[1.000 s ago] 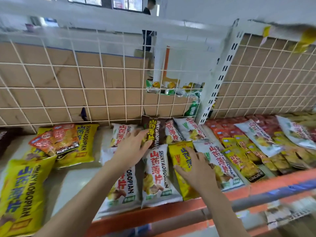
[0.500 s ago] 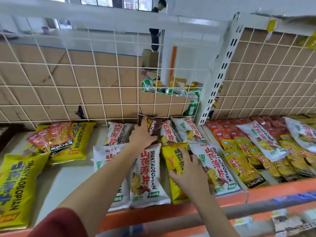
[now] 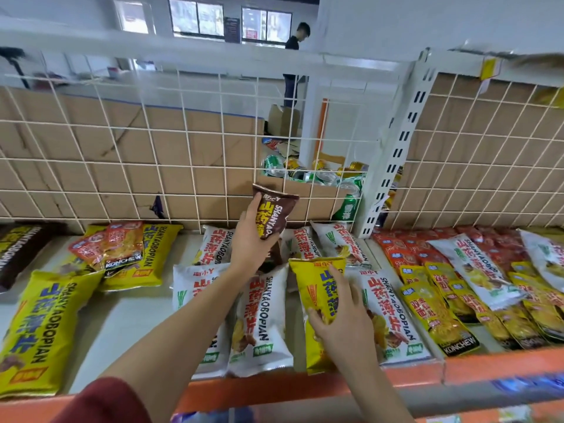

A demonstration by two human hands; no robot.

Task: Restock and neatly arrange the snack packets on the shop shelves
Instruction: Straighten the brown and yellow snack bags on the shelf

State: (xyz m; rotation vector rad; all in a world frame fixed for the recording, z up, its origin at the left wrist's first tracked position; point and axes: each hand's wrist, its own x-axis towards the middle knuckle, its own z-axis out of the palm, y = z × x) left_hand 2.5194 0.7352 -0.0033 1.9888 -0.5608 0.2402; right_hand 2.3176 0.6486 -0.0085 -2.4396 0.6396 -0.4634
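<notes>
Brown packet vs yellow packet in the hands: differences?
Brown packet is dark with yellow lettering; yellow packet has blue lettering. Brown packet is held upright above the shelf by the left hand; yellow packet lies low on it under the right hand. Both are gripped.

One view only, worn on the head: it looks forward and down across the orange shelf edge (image 3: pixel 488 361) onto the shelf (image 3: pixel 119 322), close in. Wide-angle, it bows the wire grid (image 3: pixel 183 161) behind. Both forearms enter from below; the left hand (image 3: pixel 250 242) gripping a brown packet (image 3: pixel 276 213) and the right hand (image 3: pixel 341 325) gripping a yellow packet (image 3: pixel 320 282) sit mid-frame. A far person (image 3: pixel 294 41) shows beyond the grid.
</notes>
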